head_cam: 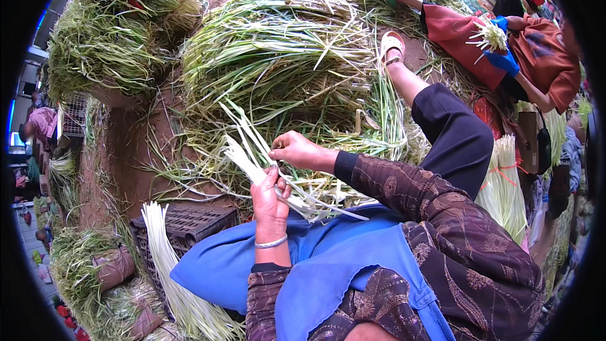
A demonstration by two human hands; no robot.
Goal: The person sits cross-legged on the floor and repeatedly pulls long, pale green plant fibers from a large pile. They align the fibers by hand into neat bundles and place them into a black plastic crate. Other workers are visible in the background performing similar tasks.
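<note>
My left hand (272,196) is closed around a bunch of pale, leafy stalks (246,163), held above my lap. Their white cut ends point up and to the left, and the rest trails below the fist. Just above it, the bent fingers of my right hand (300,151) pinch at a greener leafy stalk (248,128) along the bunch's edge; the exact grip is partly hidden. A blue apron (341,265) covers my lap beneath both hands. Loose trimmed leaves (331,189) lie between my legs and a large heap of green stalks (279,47) in front.
At my left, a sheaf of white stalks (163,251) leans on a dark plastic crate (199,220). Tied bundles (504,184) stand at my right. A co-worker (544,61) in blue gloves holds stalks at upper right. More heaps (109,47) rise at upper left.
</note>
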